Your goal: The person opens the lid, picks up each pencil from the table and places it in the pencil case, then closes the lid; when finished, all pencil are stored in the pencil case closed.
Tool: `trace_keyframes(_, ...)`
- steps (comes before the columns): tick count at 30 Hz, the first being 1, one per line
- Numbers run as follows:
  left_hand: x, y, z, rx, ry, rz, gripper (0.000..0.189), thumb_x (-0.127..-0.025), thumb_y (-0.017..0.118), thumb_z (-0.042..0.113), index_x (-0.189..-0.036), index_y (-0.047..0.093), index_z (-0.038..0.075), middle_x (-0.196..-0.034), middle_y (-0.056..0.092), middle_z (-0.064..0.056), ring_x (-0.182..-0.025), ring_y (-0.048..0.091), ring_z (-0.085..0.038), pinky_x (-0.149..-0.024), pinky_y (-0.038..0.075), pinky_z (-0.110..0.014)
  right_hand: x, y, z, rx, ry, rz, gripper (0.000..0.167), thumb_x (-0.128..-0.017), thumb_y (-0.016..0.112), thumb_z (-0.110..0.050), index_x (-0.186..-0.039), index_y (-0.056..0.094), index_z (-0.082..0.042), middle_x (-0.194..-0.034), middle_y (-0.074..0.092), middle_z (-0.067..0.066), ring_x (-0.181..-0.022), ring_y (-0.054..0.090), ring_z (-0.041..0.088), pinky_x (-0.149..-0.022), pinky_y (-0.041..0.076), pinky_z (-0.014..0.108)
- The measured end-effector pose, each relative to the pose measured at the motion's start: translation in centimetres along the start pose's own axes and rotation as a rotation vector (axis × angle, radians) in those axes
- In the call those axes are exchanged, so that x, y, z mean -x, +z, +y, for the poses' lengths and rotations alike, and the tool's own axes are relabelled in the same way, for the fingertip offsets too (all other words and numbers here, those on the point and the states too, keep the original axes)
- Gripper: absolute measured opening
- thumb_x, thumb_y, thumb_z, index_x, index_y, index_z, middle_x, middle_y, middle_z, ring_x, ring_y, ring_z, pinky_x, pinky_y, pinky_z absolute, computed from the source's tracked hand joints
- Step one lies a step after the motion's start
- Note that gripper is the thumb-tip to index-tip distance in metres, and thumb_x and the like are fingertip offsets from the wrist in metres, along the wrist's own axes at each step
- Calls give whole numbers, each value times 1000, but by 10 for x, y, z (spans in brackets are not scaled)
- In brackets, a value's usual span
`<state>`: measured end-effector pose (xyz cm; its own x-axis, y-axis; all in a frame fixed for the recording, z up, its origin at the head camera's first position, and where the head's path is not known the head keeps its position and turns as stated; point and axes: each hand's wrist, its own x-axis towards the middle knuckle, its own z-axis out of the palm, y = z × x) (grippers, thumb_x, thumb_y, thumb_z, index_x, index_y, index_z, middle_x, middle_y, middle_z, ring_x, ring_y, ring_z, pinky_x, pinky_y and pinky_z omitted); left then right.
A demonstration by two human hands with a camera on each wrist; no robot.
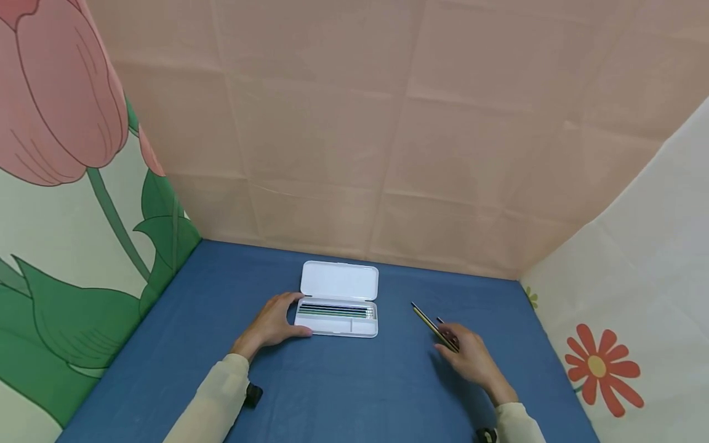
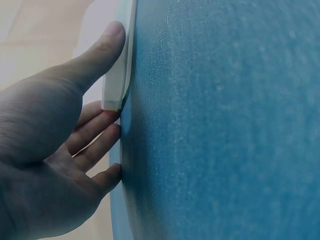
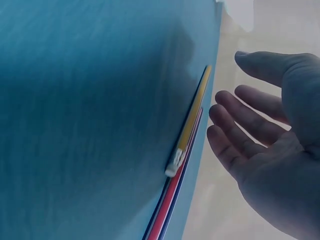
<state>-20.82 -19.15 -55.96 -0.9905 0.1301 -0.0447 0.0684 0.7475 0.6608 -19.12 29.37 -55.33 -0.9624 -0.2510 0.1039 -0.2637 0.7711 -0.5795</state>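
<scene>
left hand (image 1: 274,320) is gripping the open pencil case (image 1: 324,323); right hand (image 1: 471,357) is hovering over loose pencils (image 1: 426,320).
the left thumb and fingers are spanning the case's left end, dark pencils (image 1: 335,309) lying inside; the right fingers are hanging loosely apart, holding nothing, near the pencils on the blue cloth (image 1: 332,394). picking those up seems to be the step in hand, the next move probably calling for the right fingers to close round them. a creased beige backdrop (image 1: 321,154) is rising behind, a tulip-printed panel (image 1: 66,104) standing left, a flower-printed one (image 1: 600,369) right.
</scene>
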Motion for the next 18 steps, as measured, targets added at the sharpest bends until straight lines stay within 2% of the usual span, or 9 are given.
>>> trace_keyframes(7, 1, 0, 1, 4, -2, 3, 98, -86, 101, 42, -164, 55, 6, -171, 53, -25, -159, 48, -51, -129, 41, -76, 4, -4, 6, -7, 68, -31, 42, -103, 84, -14, -142, 74, -2, -137, 79, 19, -125, 78, 37, -102, 65, 57)
trace_keyframes(12, 1, 1, 0, 4, 2, 7, 97, -86, 101, 42, -164, 55, 6, -171, 53, -25, -159, 48, -51, -129, 41, -76, 5, -4, 9, 5, 77, -34, 42, -102, 84, -14, -141, 74, -2, -134, 80, 18, -121, 79, 34, -99, 66, 57)
trace_keyframes(18, 1, 1, 0, 0, 3, 8, 98, -85, 101, 43, -164, 55, 6, -171, 53, -25, -159, 48, -51, -129, 41, -76, 5, -1, 12, 31, 78, -36, 42, -101, 86, -15, -140, 75, -3, -128, 82, 13, -112, 78, 25, -92, 66, 50)
